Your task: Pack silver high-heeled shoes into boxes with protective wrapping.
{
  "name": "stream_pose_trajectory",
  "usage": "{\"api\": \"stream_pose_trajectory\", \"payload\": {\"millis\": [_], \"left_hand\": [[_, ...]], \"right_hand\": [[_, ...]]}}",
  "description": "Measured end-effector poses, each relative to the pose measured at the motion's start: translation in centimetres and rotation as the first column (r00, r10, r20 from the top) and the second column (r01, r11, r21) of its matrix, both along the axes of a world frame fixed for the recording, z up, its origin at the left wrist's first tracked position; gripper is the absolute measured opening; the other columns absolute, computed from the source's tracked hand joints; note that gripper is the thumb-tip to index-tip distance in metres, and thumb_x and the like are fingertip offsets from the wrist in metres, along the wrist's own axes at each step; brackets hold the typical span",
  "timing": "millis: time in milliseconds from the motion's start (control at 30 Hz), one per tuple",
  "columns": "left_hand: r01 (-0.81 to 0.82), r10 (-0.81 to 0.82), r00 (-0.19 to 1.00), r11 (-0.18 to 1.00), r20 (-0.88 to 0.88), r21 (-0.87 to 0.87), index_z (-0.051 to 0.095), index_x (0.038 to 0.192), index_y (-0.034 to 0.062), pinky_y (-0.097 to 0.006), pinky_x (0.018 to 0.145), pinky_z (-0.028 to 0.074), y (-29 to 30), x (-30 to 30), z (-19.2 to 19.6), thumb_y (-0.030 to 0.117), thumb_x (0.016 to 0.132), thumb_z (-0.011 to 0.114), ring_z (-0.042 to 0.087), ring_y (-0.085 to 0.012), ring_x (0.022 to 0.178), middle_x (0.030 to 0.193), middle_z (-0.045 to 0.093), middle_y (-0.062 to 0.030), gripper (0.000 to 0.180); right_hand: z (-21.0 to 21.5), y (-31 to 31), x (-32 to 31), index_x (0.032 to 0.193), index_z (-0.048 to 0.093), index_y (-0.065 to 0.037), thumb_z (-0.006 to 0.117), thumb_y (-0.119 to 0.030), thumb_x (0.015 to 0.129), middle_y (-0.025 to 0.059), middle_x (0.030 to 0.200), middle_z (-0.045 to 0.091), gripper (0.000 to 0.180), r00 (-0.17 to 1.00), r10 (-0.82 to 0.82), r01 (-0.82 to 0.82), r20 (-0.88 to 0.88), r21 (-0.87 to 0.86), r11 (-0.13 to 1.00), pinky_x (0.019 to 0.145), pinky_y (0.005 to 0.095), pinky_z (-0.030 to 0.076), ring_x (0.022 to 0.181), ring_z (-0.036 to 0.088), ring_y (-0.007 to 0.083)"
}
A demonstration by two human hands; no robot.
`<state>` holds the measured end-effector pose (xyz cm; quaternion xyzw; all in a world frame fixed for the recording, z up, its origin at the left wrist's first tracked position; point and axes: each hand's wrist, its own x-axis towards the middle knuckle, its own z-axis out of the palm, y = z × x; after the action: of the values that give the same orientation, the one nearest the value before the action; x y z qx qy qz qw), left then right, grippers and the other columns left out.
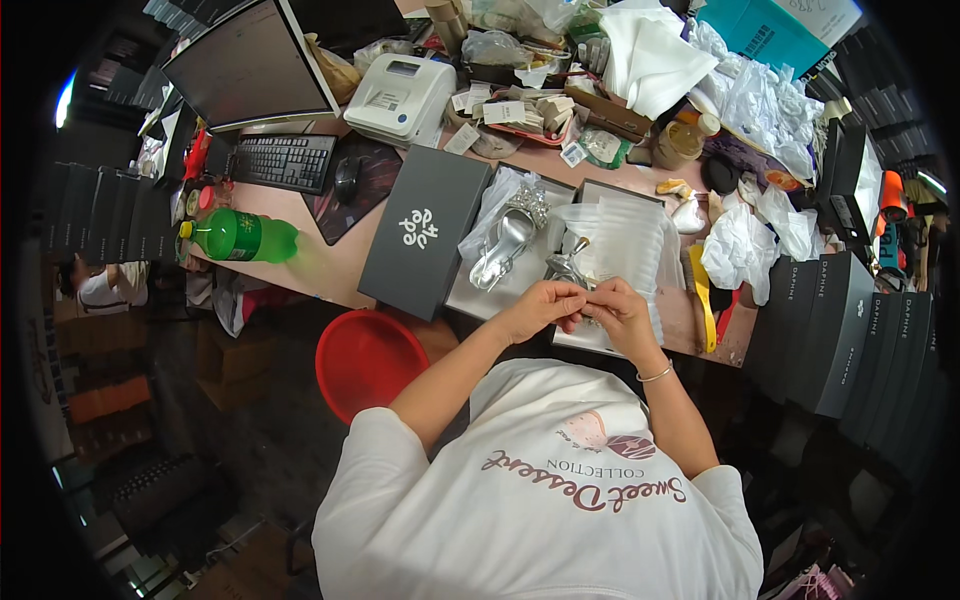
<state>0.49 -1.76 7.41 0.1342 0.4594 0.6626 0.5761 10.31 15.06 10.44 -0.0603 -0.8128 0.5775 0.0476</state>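
My left hand (pixel 545 308) and my right hand (pixel 622 312) meet over an open shoe box, fingers pinched together. They are closed at the near end of a silver shoe (pixel 565 264), whose slim upper part points away from me. The exact part between my fingertips is hidden. Left of it, a second silver shoe (pixel 508 240) with a sparkling, stone-covered part lies on clear plastic in the white-lined box half (pixel 470 297). Translucent ribbed wrapping (pixel 630 240) fills the right part of the box under my right hand.
A dark grey box lid (pixel 425 225) lies to the left, near a mouse (pixel 346 180) and keyboard (pixel 282 162). A green bottle (pixel 245 236) lies at the table's left. Below the edge is a red basin (pixel 370 365). On the right are a yellow brush (pixel 700 300), crumpled paper (pixel 740 250) and stacked boxes (pixel 810 330).
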Motion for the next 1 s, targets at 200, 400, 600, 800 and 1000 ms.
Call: {"api": "stream_pose_trajectory", "payload": {"millis": [200, 400, 600, 800, 1000], "left_hand": [[-0.190, 0.190, 0.980, 0.982, 0.057, 0.001, 0.062, 0.105, 0.0030, -0.022, 0.061, 0.050, 1.0, 1.9, -0.6, 0.026, 0.096, 0.053, 0.055, -0.0066, 0.065, 0.076, 0.057, 0.0010, 0.026], [-0.157, 0.138, 0.977, 0.982, -0.163, -0.107, 0.063, 0.104, 0.0003, -0.021, 0.060, 0.051, 1.0, 0.6, 0.8, 0.024, 0.095, 0.055, 0.058, -0.0067, 0.065, 0.081, 0.062, -0.0004, 0.027], [-0.147, 0.128, 0.973, 0.985, -0.191, -0.090, 0.062, 0.106, -0.0004, -0.021, 0.062, 0.051, 1.0, 0.7, 0.6, 0.022, 0.094, 0.057, 0.059, -0.0076, 0.066, 0.084, 0.064, -0.0022, 0.026], [-0.163, 0.156, 0.981, 0.985, -0.118, -0.054, 0.060, 0.111, -0.0010, -0.022, 0.064, 0.051, 0.8, 0.9, 0.9, 0.020, 0.095, 0.054, 0.060, -0.0081, 0.069, 0.086, 0.065, -0.0038, 0.027], [-0.110, 0.089, 0.979, 0.988, -0.182, -0.105, 0.060, 0.112, -0.0004, -0.021, 0.064, 0.050, 1.2, 0.3, 0.6, 0.020, 0.095, 0.055, 0.060, -0.0075, 0.069, 0.085, 0.064, -0.0032, 0.027]], "right_hand": [[-3.1, -1.9, 0.8, 0.101, 0.064, -0.001, 0.063, -0.003, 0.085, 0.0055, 0.092, 0.057, 0.016, 0.959, -0.209, 0.282, 0.190, -0.608, 0.742, 0.071, 0.0292, 0.049, 0.084, 0.059, 0.0163], [2.4, -0.7, -0.8, 0.099, 0.062, -0.002, 0.061, 0.000, 0.078, 0.0115, 0.090, 0.057, 0.021, 0.997, 0.041, -0.011, -0.066, 0.412, 0.911, 0.069, 0.0339, 0.050, 0.080, 0.060, 0.0269], [3.0, -1.7, -1.4, 0.091, 0.061, -0.002, 0.063, 0.000, 0.073, 0.0117, 0.087, 0.058, 0.019, 0.998, -0.015, 0.038, -0.060, 0.408, 0.912, 0.066, 0.0354, 0.050, 0.076, 0.060, 0.0300], [-1.2, -2.4, -0.2, 0.096, 0.057, 0.000, 0.059, 0.000, 0.083, 0.0053, 0.088, 0.057, 0.013, 0.950, -0.275, 0.310, 0.146, -0.360, 0.880, 0.065, 0.0287, 0.050, 0.074, 0.061, 0.0168], [1.0, -1.8, -0.5, 0.097, 0.057, -0.002, 0.058, 0.001, 0.083, 0.0072, 0.088, 0.055, 0.014, 0.989, -0.144, 0.147, -0.030, 0.164, 0.975, 0.069, 0.0284, 0.050, 0.080, 0.059, 0.0185]]}}
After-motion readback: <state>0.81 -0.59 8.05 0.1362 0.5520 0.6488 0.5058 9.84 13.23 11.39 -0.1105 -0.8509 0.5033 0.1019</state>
